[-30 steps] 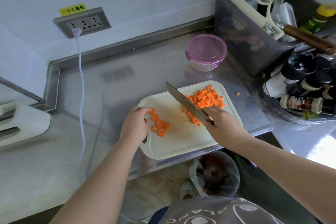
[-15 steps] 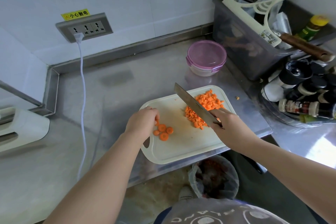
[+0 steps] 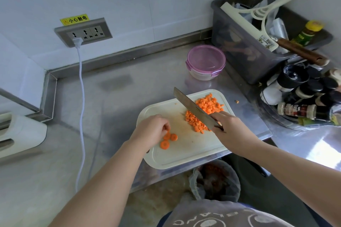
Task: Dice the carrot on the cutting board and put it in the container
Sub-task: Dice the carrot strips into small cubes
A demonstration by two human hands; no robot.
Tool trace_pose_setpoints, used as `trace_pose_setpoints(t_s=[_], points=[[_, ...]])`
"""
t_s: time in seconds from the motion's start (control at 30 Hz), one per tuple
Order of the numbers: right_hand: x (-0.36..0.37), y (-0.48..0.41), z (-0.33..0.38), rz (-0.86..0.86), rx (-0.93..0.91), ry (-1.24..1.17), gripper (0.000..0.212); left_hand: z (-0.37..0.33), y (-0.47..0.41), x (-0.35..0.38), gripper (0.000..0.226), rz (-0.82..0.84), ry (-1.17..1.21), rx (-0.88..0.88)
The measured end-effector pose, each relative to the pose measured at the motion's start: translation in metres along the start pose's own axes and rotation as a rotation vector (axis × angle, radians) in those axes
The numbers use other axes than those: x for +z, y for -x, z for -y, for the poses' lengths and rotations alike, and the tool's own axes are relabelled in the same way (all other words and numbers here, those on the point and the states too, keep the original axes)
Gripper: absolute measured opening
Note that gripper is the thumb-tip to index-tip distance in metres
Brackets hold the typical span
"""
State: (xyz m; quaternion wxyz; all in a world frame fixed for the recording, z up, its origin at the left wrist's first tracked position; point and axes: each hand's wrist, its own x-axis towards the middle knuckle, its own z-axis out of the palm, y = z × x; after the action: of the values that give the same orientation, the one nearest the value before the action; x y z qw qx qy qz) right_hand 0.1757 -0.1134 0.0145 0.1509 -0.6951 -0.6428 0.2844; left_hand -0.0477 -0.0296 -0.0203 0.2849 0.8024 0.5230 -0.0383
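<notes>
The left hand (image 3: 151, 131) is closing over the flat orange carrot rounds (image 3: 168, 140) at the 8 o'clock part of the white rectangular plastic cutting board (image 3: 184, 155). 1 second ago about 6 rounds were lying spread beside its fingertips; now only 3 are showing, and its curled grip is pinching the uppermost one, apparently bunching them together. The right hand (image 3: 230, 131) is keeping a fully closed grip on the handle of the broad steel kitchen knife (image 3: 193, 108), whose blade is angling toward 11 o'clock over the heap of small orange carrot dice (image 3: 208, 105) at 2 o'clock on the board. The last rounds are probably being lined up for dicing. Nothing is going yet into the round clear container with the purple lid (image 3: 205, 62), which is sitting, seemingly lidded, on the steel bench (image 3: 120, 97) beyond the board at 12 o'clock.
</notes>
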Motion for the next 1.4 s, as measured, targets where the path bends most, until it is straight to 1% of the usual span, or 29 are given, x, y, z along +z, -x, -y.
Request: trace_pose_setpoints(t_s=[0.07, 0.1, 0.17, 0.23, 0.27, 0.3, 0.33, 0.37, 0.47, 0.53, 0.6, 0.67, 0.73, 0.8, 0.93, 1.13, 1.2, 1.3, 1.4], points=[[-0.001, 0.001, 0.000, -0.002, 0.002, -0.001, 0.027, 0.000, 0.006, 0.007, 0.013, 0.070, -0.006, 0.006], [-0.002, 0.001, 0.000, -0.002, 0.002, 0.001, 0.026, 0.002, 0.007, 0.010, 0.017, 0.087, 0.024, 0.001], [-0.002, 0.000, 0.001, -0.003, 0.000, 0.001, 0.024, 0.005, 0.007, 0.014, 0.021, 0.080, 0.068, -0.023], [-0.002, 0.000, 0.001, -0.009, 0.001, 0.003, 0.021, 0.003, 0.005, 0.013, 0.008, 0.023, 0.034, -0.037], [-0.002, -0.001, 0.002, -0.011, 0.004, 0.005, 0.020, 0.001, 0.004, 0.012, 0.017, 0.006, 0.001, -0.047], [-0.002, 0.000, 0.002, -0.010, 0.005, 0.008, 0.021, -0.002, 0.003, 0.012, 0.029, 0.017, -0.029, -0.054], [-0.002, 0.000, 0.001, -0.008, 0.005, 0.012, 0.022, -0.005, 0.002, 0.013, 0.036, 0.045, -0.071, -0.065], [-0.002, 0.000, 0.001, -0.005, 0.003, 0.016, 0.023, -0.009, 0.001, 0.012, 0.035, 0.062, -0.123, -0.072], [-0.002, 0.001, 0.000, -0.001, -0.010, 0.017, 0.026, -0.019, 0.000, 0.015, 0.019, 0.062, -0.190, -0.113], [-0.004, 0.002, -0.001, -0.004, -0.011, 0.012, 0.024, -0.020, 0.001, 0.015, 0.013, 0.035, -0.152, -0.132], [-0.005, 0.003, -0.002, -0.007, -0.004, 0.012, 0.023, -0.015, 0.002, 0.011, 0.011, 0.010, -0.052, -0.155], [-0.005, 0.002, -0.003, -0.011, -0.003, 0.011, 0.022, -0.008, 0.005, 0.005, 0.016, -0.016, 0.008, -0.129], [-0.005, 0.003, -0.003, -0.010, -0.005, 0.008, 0.022, -0.003, 0.010, 0.003, 0.024, 0.022, -0.007, -0.066], [-0.004, 0.003, -0.002, -0.005, -0.001, 0.007, 0.023, -0.002, 0.015, 0.008, 0.026, 0.076, -0.065, -0.042], [-0.001, 0.003, 0.002, 0.005, 0.001, 0.017, 0.027, -0.001, 0.018, 0.021, 0.026, 0.105, -0.150, -0.039], [0.010, 0.004, 0.006, 0.084, 0.027, 0.039, 0.025, -0.007, 0.023, 0.022, 0.023, 0.048, -0.311, -0.001], [0.019, 0.005, 0.006, 0.119, 0.025, 0.063, 0.027, -0.004, 0.025, 0.022, 0.024, -0.020, -0.252, -0.002], [0.035, 0.008, 0.007, 0.163, 0.041, 0.047, 0.028, 0.007, 0.031, 0.015, 0.029, -0.143, -0.035, -0.089], [0.053, 0.008, 0.013, 0.181, 0.082, 0.000, 0.033, 0.019, 0.038, 0.010, 0.023, -0.231, 0.109, -0.156]])
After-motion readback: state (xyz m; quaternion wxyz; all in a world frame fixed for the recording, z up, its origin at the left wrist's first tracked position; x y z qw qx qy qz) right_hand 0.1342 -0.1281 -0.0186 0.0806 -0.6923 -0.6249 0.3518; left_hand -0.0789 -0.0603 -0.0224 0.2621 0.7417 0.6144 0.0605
